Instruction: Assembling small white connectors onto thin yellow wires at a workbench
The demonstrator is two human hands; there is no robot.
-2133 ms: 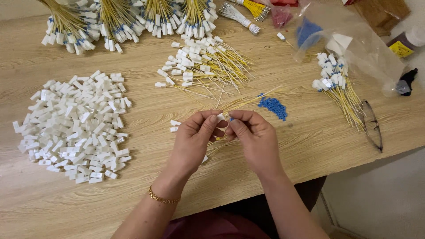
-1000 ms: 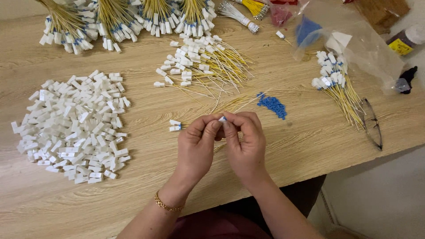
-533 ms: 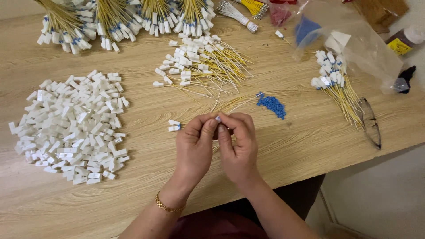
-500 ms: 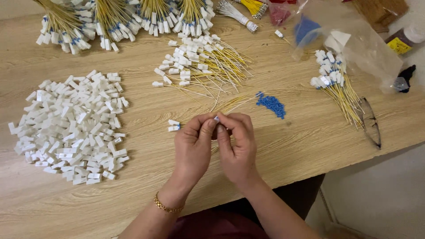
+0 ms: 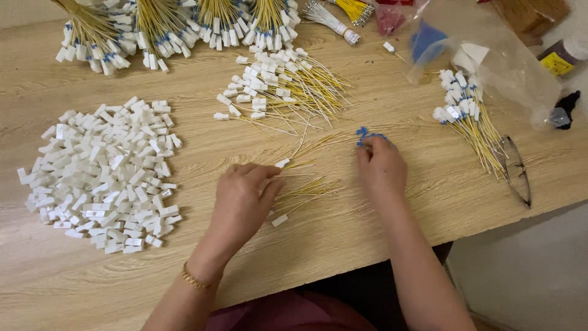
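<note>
Left hand (image 5: 244,199) flat, palm down, fingers loosely curled over loose yellow wires (image 5: 303,189) on the wooden table (image 5: 343,245), pinning them; grip on any single wire impossible to tell. Right hand (image 5: 383,167) reaching over the small blue pieces (image 5: 362,133), fingertips bent onto them, pinch hidden. White connector pile (image 5: 104,171) well apart at left, within reach.

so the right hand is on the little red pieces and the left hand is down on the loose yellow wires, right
Not quite: the little pieces under the right hand are blue, not red, as the head view shows. The rest holds: the left hand rests on the loose yellow wires on the wooden table.
</note>
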